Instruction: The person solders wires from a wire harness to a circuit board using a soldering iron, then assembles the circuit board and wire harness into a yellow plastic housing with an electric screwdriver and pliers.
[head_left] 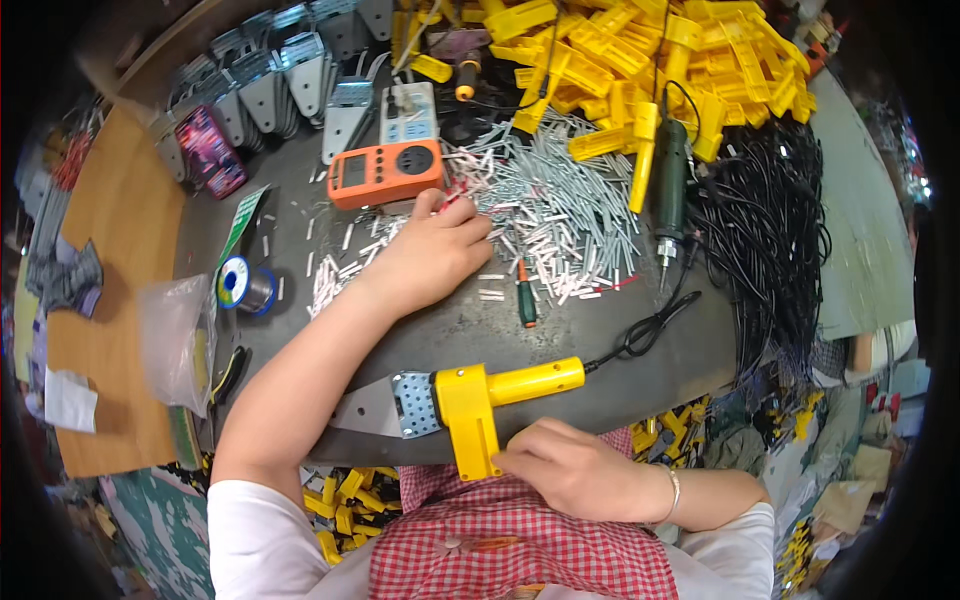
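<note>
Right hand (590,475) is closest in, well to the near side of the orange meter (385,173) and off to its right, fingertips at the lower corner of the yellow tool (465,400); fingers are curled in, but can't tell if they're actually pinching it. The tool's lying on the near side of the meter, grey blade pointing left. Farther in there's a green screwdriver (526,300), near-right of the meter, and a roll of wire (250,287), near-left. Left hand (435,250) is right by the meter's near-right corner, fingers bent down at the pile of pins (570,200); can't tell if they've got anything. Phone (210,150) sits left of the meter, power strip (408,112) just behind it, yellow shells (640,60) heaped way back right.
</note>
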